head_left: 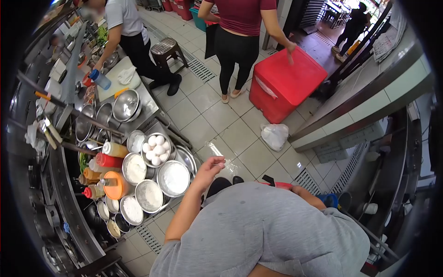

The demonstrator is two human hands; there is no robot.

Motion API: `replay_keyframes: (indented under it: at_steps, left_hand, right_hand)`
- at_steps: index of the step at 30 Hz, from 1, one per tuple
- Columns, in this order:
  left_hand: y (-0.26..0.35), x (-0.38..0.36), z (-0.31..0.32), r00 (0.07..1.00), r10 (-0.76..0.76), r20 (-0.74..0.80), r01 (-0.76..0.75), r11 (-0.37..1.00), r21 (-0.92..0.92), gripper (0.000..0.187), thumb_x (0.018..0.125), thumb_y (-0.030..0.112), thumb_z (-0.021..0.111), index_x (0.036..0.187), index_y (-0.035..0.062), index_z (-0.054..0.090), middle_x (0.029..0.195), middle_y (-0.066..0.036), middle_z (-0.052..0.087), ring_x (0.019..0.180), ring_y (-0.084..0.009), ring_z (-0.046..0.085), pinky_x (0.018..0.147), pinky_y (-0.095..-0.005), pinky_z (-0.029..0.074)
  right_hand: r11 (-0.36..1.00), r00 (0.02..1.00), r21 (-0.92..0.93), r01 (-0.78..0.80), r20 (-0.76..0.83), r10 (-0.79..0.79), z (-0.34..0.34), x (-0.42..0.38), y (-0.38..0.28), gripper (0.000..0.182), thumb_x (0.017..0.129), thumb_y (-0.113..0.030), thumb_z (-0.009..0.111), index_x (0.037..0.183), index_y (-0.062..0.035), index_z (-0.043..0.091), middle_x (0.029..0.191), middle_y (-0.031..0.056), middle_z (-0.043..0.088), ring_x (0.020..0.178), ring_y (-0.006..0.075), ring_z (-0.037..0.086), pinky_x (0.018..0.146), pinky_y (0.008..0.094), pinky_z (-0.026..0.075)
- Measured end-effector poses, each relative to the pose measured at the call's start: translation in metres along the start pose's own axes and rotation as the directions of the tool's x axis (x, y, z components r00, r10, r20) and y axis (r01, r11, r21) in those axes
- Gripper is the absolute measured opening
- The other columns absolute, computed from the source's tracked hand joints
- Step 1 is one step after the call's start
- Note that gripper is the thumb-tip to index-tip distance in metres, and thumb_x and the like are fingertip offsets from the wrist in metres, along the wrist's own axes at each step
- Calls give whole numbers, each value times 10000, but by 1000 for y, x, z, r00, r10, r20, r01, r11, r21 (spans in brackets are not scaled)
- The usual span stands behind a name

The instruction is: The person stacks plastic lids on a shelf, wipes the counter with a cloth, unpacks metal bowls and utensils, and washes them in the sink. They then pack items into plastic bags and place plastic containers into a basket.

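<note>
My left hand (211, 171) hangs over the tiled floor with its fingers loosely bent and slightly apart, nothing visible in it. It is just right of a metal bowl of white powder (176, 178). Beside that bowl are a bowl of white eggs (157, 150) and several more bowls of powder. On my right side the forearm shows past my grey shirt, but the shirt hides the hand and its fingers. Close to where that forearm disappears, a red object (278, 184) and a small black piece (267, 179) stick out; what they are is unclear.
Sauce bottles (108, 160) and an orange container (115, 184) stand left of the bowls. A co-worker (127, 37) leans over the upper-left counter. Another person (240, 32) touches a big red bin (288, 78). A white plastic bag (275, 136) and a stool (167, 50) are on the floor.
</note>
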State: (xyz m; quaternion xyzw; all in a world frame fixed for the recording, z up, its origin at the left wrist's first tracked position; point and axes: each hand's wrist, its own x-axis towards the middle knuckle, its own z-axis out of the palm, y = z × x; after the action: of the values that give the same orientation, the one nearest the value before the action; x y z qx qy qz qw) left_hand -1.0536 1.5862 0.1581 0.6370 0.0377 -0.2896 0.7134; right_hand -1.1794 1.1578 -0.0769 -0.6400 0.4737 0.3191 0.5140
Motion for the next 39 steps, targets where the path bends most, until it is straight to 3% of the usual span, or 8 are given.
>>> replay_keyframes:
  at_steps: [14,22,26,28,30,31,36,39]
  left_hand:
    - [53,203,-88,962,-27,-272,-7,992,-124,285,946,210,599,1177,43,589,1055,-42,640,951,-133,597,863,-283,453]
    - [141,404,-170,967,183,-178,-137,960,243,302,915,204,637,1158,29,603,1036,-83,653,946,-164,606,844,-303,487]
    - [198,490,-189,995,10,-95,5,989,151,495,911,247,649,1325,52,461,1147,-90,591,1068,-201,585,892,-311,473]
    - [213,537,-195,983,-160,-91,162,987,21,625,881,281,688,1392,68,398,1211,-118,563,1151,-237,556,902,-328,471]
    - [211,601,-211,924,211,-320,-31,874,485,886,783,326,775,1469,83,269,1418,-222,371,1303,-348,408,1059,-418,374]
    - [221,625,-217,907,232,-353,-52,891,451,983,731,356,813,1488,88,247,1478,-250,242,1393,-371,253,1129,-448,277]
    - [269,732,-277,824,435,-363,-280,869,408,798,774,332,798,1417,81,398,1330,-166,456,1209,-264,485,948,-383,456]
    - [316,760,-323,933,147,-329,-126,988,84,456,854,213,687,1251,48,536,1135,-91,588,1050,-195,560,919,-317,442]
  right_hand:
    - [993,998,101,-56,36,52,17,117,-238,293,887,-300,608,1020,-41,639,951,119,651,783,212,609,724,454,468]
    - [955,980,297,17,183,-74,34,239,-410,328,890,-316,607,1055,-34,634,1002,133,645,816,213,604,776,491,470]
    - [973,984,141,181,-33,-178,90,79,-603,202,929,-229,554,1005,-60,634,867,72,674,731,204,634,665,339,501]
    - [892,863,249,377,255,-436,96,57,-662,194,939,-197,544,1021,-32,604,875,75,667,702,181,623,683,318,498]
    - [865,858,241,440,172,-484,101,32,-722,193,947,-202,540,993,-18,580,853,71,660,698,163,625,692,288,488]
    - [818,803,306,488,210,-558,103,8,-755,159,943,-191,547,962,-35,572,831,66,648,696,164,613,687,283,479]
    - [732,688,432,527,290,-665,102,-28,-915,143,953,-189,544,932,-48,551,799,64,626,714,179,620,702,308,492]
    - [701,610,506,503,367,-703,120,-12,-997,162,969,-208,510,906,-59,515,801,55,584,748,206,632,765,340,489]
